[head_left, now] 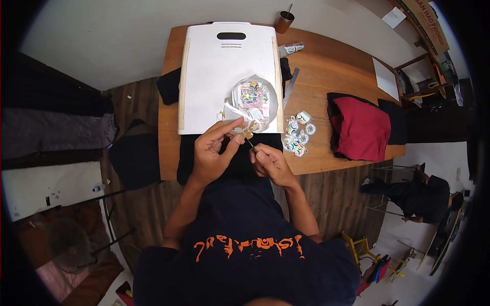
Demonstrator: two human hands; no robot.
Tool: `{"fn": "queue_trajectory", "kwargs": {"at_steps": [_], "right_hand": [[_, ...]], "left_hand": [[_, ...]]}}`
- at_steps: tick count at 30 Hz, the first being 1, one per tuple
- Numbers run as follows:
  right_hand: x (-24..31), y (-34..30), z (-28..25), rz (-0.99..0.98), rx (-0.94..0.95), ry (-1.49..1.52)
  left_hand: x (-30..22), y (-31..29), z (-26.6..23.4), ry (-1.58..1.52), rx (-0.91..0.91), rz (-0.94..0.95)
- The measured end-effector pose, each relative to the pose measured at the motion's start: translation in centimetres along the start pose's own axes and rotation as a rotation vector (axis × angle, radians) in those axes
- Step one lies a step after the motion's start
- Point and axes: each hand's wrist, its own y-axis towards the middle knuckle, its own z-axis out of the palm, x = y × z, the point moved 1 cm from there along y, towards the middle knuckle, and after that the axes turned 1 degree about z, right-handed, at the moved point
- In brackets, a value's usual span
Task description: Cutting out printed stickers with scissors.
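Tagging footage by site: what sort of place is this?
Likely a small garment workshop, judging by the red cloth on the wooden table, the black cloth showing around the white board, and the metal ruler nearby.

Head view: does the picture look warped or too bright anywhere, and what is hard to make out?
In the head view, the wooden table's far edge bows and the picture's corners go black; there too, the white board looks bright and pale, while the black cloth shows little detail; in that same view, the thin dark tool in the right hand is too small to identify.
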Motion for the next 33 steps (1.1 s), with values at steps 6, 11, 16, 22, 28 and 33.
{"fn": "queue_trajectory", "kwargs": {"at_steps": [6,11,16,22,28,33], "right_hand": [[0.00,-0.03,-0.02,0.004,0.000,0.001],[-0.01,-0.06,-0.03,0.001,0.009,0.040],[-0.05,-0.10,-0.07,0.014,0.001,0.055],[-0.12,-0.08,-0.07,0.011,0.001,0.046],[0.02,-0.06,0.00,0.016,-0.003,0.036],[-0.04,-0.11,-0.12,0.027,0.000,0.043]], "left_hand": [[-0.12,0.05,0.03,0.004,0.002,-0.006],[-0.01,0.05,-0.03,0.005,0.001,-0.002],[-0.06,0.07,0.01,0.000,0.001,-0.007],[-0.04,0.07,0.08,0.012,-0.002,-0.008],[-0.08,0.11,0.02,0.002,-0.004,-0.005],[-0.14,0.17,0.07,0.014,-0.014,-0.011]]}}
